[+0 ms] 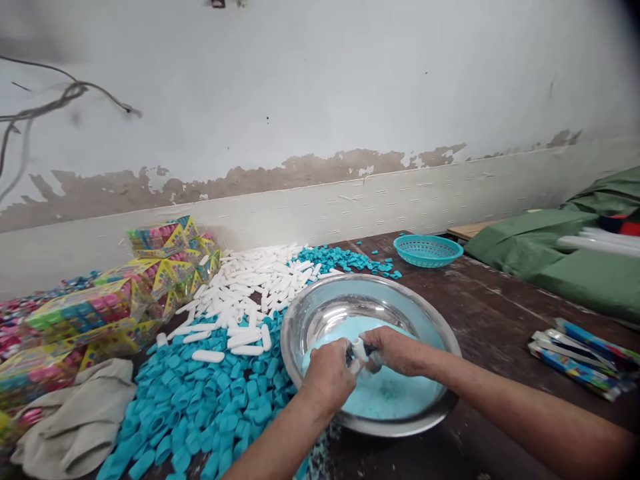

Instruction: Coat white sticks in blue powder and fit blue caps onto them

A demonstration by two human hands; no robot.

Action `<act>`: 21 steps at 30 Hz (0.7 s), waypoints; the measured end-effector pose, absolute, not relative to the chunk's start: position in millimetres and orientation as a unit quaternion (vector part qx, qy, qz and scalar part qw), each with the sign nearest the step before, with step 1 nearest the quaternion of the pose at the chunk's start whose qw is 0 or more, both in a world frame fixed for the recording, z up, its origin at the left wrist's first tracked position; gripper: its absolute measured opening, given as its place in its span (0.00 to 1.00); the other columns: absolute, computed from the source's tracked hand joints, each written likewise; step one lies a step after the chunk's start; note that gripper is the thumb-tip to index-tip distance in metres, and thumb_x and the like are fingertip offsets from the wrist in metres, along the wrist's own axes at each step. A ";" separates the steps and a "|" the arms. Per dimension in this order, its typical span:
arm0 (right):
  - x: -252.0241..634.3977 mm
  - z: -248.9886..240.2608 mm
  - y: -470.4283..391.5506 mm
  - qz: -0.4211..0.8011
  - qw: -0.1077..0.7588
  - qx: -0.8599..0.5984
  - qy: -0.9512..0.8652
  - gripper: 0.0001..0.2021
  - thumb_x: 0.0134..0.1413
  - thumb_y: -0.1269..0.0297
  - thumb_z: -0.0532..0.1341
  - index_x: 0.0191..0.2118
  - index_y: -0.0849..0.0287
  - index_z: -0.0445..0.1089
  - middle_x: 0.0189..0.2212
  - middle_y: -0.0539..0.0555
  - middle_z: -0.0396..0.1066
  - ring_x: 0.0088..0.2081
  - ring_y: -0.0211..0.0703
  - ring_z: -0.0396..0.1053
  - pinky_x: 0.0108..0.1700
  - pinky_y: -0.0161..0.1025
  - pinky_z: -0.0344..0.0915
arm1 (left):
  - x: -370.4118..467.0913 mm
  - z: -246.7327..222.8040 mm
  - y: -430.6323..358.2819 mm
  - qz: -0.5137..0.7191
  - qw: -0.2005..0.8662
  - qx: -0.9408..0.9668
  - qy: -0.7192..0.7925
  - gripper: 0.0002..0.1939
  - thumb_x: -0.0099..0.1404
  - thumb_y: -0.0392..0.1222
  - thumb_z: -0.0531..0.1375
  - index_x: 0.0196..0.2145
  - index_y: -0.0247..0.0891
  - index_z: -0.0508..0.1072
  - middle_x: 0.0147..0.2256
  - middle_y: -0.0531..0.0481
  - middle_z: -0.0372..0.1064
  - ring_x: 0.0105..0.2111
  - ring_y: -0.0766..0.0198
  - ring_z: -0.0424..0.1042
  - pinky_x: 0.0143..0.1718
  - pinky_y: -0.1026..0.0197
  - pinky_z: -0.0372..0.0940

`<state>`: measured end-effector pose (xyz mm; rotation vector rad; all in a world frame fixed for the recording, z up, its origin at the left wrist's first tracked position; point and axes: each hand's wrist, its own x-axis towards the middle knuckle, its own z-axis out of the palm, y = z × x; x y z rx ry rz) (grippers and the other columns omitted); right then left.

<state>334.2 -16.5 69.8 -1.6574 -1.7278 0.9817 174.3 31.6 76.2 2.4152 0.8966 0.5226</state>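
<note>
Over a shiny metal basin (447,347), my left hand (327,377) and my right hand (393,350) come together with fingers pinched. Between them shows a small white plastic tube (359,349), open at its upper end; both hands seem to grip it, its lower part hidden by fingers. Dark coverings show on some fingertips. Pale blue powder (395,397) lies in the basin below. Left of the basin spreads a heap of blue plastic caps (215,393), with loose white tubes (245,337) on top and more white tubes (250,280) piled behind.
Packs of colourful items in clear bags (90,307) are stacked at the left, near a beige cloth (80,420). Behind the basin are a blue plastic basket (428,251) and more blue caps (345,259). Printed packets (580,357) and green sheeting (540,247) lie at right.
</note>
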 end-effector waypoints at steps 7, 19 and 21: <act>335.3 59.5 -19.5 0.319 0.306 -0.631 -0.638 0.07 0.39 0.73 0.52 0.25 0.62 0.66 0.21 0.49 0.67 0.24 0.35 0.64 0.27 0.31 0.61 | 192.1 64.8 31.4 0.209 0.175 0.906 0.325 0.03 0.54 0.37 0.53 0.26 0.38 0.67 0.23 0.50 0.68 0.24 0.63 0.65 0.24 0.64 0.50; 338.6 78.3 -25.3 0.212 0.169 -0.669 -0.692 0.18 0.35 0.79 0.55 0.37 0.59 0.69 0.37 0.52 0.72 0.37 0.40 0.68 0.36 0.33 0.62 | 190.8 73.1 34.6 0.179 0.071 0.923 0.332 0.05 0.56 0.36 0.52 0.28 0.38 0.68 0.27 0.48 0.70 0.30 0.60 0.69 0.30 0.62 0.53; 332.9 84.4 -27.7 0.192 0.138 -0.667 -0.707 0.17 0.37 0.79 0.55 0.37 0.59 0.69 0.38 0.53 0.72 0.37 0.41 0.68 0.36 0.33 0.62 | 191.3 70.5 35.6 0.189 0.065 0.917 0.346 0.07 0.58 0.38 0.51 0.27 0.38 0.68 0.25 0.48 0.69 0.27 0.60 0.68 0.27 0.62 0.53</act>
